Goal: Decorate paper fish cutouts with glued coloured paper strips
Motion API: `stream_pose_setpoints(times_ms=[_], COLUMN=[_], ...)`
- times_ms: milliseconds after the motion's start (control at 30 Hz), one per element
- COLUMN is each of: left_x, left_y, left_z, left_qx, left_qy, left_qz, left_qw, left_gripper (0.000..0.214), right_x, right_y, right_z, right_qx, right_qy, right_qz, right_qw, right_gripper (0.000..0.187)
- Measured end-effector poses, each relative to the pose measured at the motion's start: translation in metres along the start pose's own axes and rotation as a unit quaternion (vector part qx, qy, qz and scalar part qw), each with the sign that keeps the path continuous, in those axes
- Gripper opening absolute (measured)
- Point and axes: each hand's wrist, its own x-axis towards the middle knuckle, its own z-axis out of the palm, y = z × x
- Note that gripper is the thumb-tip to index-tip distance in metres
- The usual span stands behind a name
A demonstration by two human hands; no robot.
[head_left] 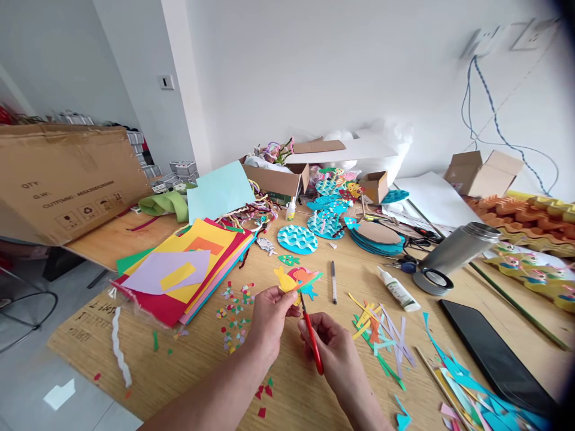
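Observation:
My right hand (331,342) is closed round the handles of red-handled scissors (313,344), whose blades point away from me into colored paper. My left hand (268,314) pinches a paper piece with orange and green parts (309,281) at the blades. Just beyond my left fingertips shows a yellow paper fish (284,279); red and blue paper shapes overlap behind the held piece, and I cannot tell which lie on the table. A green paper fish (288,260) rests a little farther back. Small paper dots and scraps (233,317) are scattered left of my hands.
A colored paper stack (179,269) lies at left. Beyond my hands are a blue wavy oval (297,239) and a pen (333,282). To the right are a glue bottle (399,290), paper strips (381,335), a metal flask (460,248) and a black phone (494,353).

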Motion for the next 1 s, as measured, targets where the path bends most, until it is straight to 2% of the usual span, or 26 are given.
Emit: stream_pose_setpoints(times_ms=[467,1000], left_x=[-0.0003,-0.0029], left_y=[-0.0001,0.0018], left_z=[0.0008,0.0028], left_qx=[-0.001,-0.006], left_qy=[-0.005,-0.018], left_qz=[0.006,0.001], left_qw=[1.0,1.0], left_gripper=[0.017,0.016], right_x=[-0.0031,-0.0037], right_y=[-0.0069,-0.0086], right_z=[-0.0003,-0.0004], right_qx=[0.036,0.047], right_qy=[-0.014,-0.015], right_qz=[0.036,0.034], right_qw=[0.999,0.998], right_gripper=[0.049,0.048])
